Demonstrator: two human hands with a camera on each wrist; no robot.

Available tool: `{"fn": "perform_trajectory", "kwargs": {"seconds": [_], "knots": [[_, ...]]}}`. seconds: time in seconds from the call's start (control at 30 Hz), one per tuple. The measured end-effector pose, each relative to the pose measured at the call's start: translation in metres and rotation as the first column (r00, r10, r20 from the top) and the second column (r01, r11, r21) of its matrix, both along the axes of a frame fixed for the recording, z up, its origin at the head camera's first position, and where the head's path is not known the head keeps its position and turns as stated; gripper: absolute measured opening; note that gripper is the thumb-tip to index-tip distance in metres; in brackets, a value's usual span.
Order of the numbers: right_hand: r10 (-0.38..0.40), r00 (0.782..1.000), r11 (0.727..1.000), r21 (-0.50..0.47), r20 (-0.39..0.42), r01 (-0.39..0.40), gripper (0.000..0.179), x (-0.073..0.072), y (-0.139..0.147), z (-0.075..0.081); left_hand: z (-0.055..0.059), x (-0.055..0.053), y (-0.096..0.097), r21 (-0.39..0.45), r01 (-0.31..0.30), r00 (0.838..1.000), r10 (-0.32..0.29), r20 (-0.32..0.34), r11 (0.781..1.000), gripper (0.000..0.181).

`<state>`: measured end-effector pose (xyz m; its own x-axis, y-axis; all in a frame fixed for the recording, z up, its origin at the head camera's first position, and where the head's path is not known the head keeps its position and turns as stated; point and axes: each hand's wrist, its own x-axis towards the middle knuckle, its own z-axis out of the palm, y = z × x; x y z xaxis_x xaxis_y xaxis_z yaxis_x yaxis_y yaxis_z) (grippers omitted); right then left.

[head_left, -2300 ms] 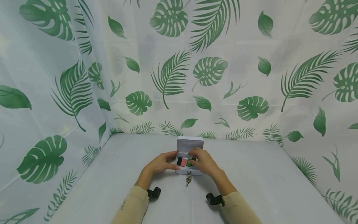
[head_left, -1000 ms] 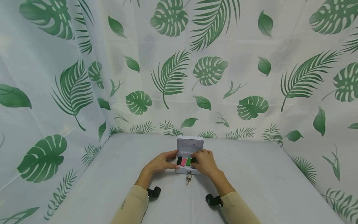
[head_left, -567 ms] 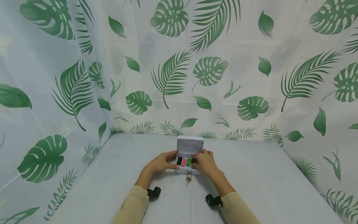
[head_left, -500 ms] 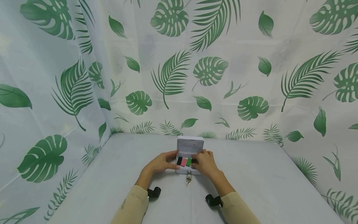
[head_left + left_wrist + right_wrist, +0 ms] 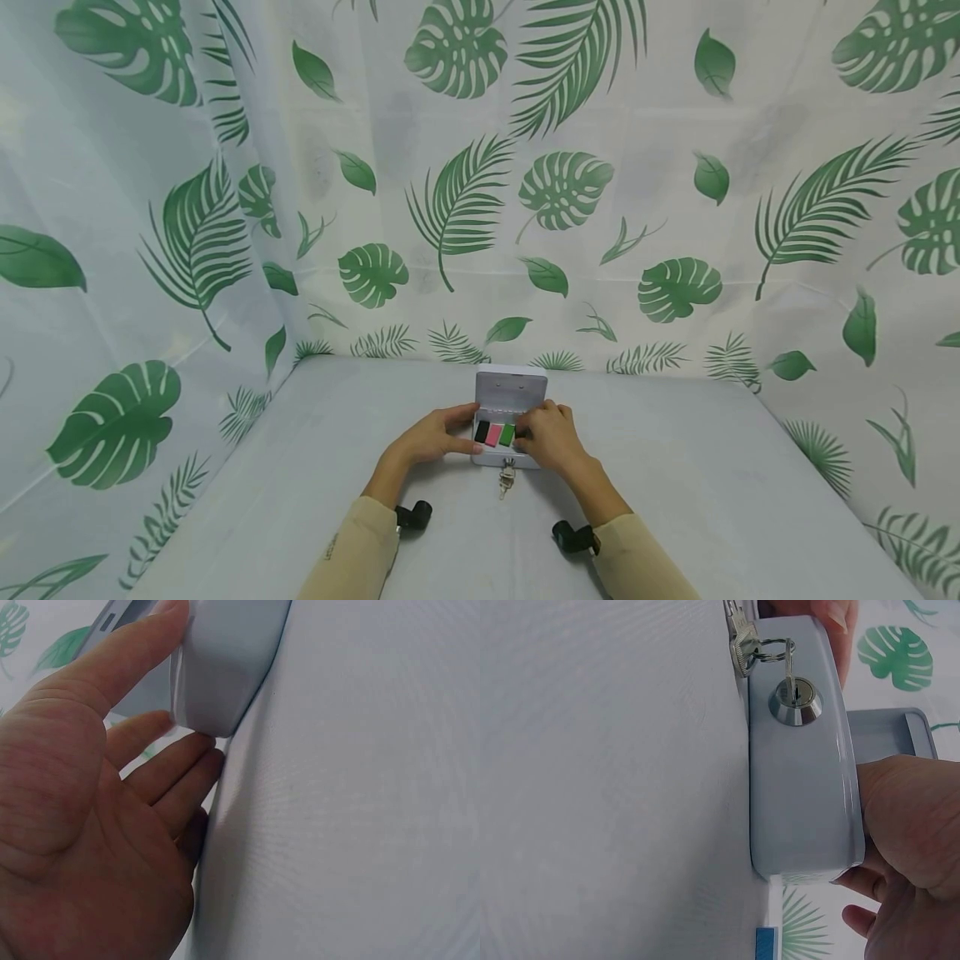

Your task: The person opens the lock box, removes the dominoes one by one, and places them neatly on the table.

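Note:
A pale grey metal cash box (image 5: 491,460) stands on the table with its lid (image 5: 512,390) raised. Inside lie a black block (image 5: 482,432), a pink block (image 5: 492,434) and a green block (image 5: 507,434), side by side. My left hand (image 5: 429,437) grips the box's left end, thumb along the front rim and fingers at the back. The right hand (image 5: 551,437) reaches into the right end, where thumb and forefinger pinch a dark block, mostly hidden. In the right wrist view, a key (image 5: 790,671) sits in the front lock (image 5: 799,699).
More keys (image 5: 741,645) hang from the ring by the lock, against the white tabletop (image 5: 480,542). A leaf-print curtain (image 5: 465,183) closes off the back and both sides. Past the box's right end, a small blue patch (image 5: 765,943) shows in the right wrist view.
The right hand's fingers have drawn slightly right and closer together over the box's right end, baring more of the green block. Left hand and box have stayed in place.

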<state>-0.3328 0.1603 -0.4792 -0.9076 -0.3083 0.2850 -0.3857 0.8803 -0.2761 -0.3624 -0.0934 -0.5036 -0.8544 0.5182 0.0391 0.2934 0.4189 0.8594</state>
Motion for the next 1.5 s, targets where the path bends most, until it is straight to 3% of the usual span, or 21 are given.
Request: {"fn": "perform_trajectory", "kwargs": {"seconds": [1.5], "knots": [[-0.026, 0.999, 0.999, 0.024, 0.021, 0.026, 0.011, -0.0009, -0.0003, -0.0012, 0.0024, 0.0018, 0.0016, 0.002, -0.008, 1.0, 0.008, 0.013, 1.0, 0.09]]}}
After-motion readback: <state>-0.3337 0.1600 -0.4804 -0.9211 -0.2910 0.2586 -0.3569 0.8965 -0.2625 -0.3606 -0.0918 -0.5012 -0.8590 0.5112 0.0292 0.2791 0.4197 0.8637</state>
